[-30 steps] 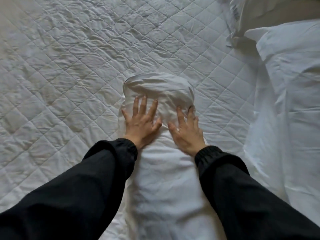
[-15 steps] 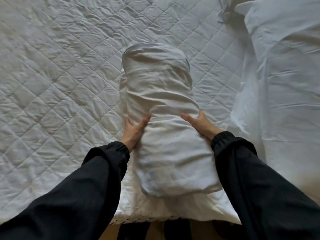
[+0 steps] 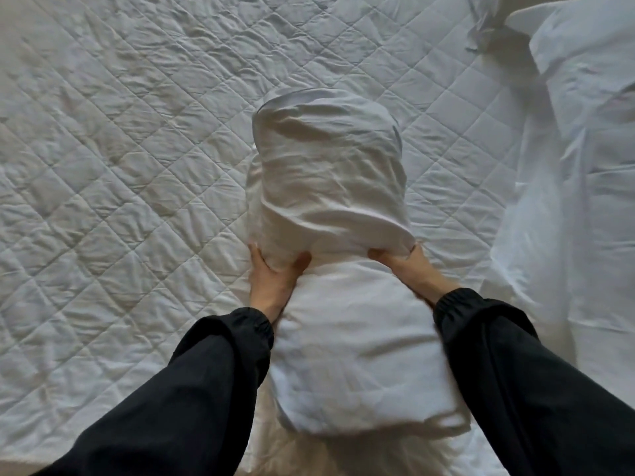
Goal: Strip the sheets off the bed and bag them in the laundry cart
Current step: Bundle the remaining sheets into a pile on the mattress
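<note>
Flat palms a second ago. Now the left hand (image 3: 271, 281) and right hand (image 3: 410, 269) clamp the sheet roll (image 3: 330, 173) at its sides, each grip grasping cloth. It lies on the quilted mattress pad (image 3: 120, 149), bundled tight and, I'd judge, ready to lift for bagging.

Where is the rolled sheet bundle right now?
Head view, centre: the sheet bundle is over the quilted mattress pad, gripped between the left hand and right hand.
</note>
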